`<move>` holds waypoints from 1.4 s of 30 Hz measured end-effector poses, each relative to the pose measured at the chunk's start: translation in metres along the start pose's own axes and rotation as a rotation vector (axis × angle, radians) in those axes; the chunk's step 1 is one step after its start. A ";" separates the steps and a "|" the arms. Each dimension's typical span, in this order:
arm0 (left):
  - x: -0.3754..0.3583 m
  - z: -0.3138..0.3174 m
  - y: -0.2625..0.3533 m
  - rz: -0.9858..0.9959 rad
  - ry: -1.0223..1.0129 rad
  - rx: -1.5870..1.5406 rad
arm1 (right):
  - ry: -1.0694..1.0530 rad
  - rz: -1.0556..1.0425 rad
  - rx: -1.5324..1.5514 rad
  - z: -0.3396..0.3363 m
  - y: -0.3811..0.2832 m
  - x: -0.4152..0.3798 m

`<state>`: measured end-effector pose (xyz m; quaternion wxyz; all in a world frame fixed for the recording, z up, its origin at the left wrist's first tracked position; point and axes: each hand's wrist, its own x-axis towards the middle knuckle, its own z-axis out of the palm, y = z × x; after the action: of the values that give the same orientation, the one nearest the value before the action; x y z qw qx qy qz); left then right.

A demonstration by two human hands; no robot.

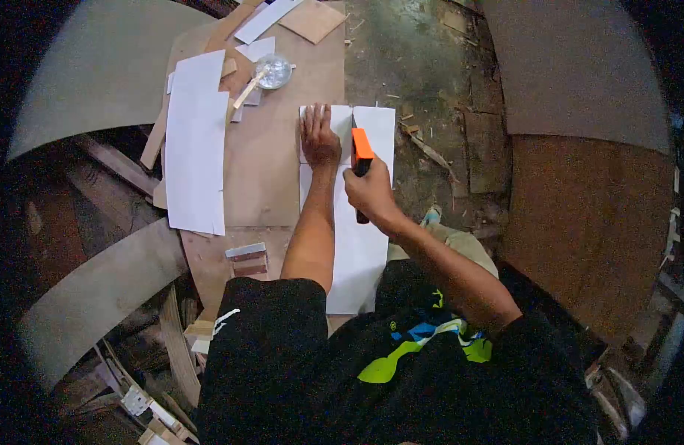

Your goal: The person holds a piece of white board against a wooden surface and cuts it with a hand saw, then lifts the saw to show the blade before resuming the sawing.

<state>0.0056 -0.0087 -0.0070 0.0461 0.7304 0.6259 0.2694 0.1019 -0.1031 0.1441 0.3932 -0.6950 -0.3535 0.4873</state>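
A white board [357,256] lies lengthwise in front of me, with a line across it and a narrow slit running in from its far edge. My left hand [319,137] rests flat on the board's far left part, fingers stretched out. Closed around the black and orange handle of a hand saw [362,141] is my right hand [371,189], just right of the board's middle. I see the saw nearly edge-on from above; its thin blade lines up with the slit and is mostly hidden.
A long white panel [196,148] lies at the left of the wooden worktop [264,170]. Beyond it stands a clear tub [273,72] with a wooden stick [249,89]. Small stacked blocks [247,259] sit near my left arm. Wood scraps [431,152] litter the floor at right.
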 end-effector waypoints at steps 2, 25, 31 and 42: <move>-0.003 0.002 0.000 0.003 0.008 0.001 | 0.010 0.028 -0.001 -0.002 -0.007 0.000; -0.018 -0.010 0.005 0.006 0.019 -0.004 | -0.039 0.121 -0.008 -0.010 -0.008 -0.001; -0.002 -0.008 0.005 0.001 0.023 -0.015 | -0.109 0.191 0.137 -0.016 -0.030 -0.012; -0.002 0.000 0.001 -0.012 0.009 0.010 | -0.147 0.217 0.017 -0.079 -0.121 -0.127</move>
<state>0.0063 -0.0108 -0.0069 0.0412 0.7255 0.6319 0.2694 0.1292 -0.1762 0.3198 0.3170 -0.6882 -0.2998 0.5797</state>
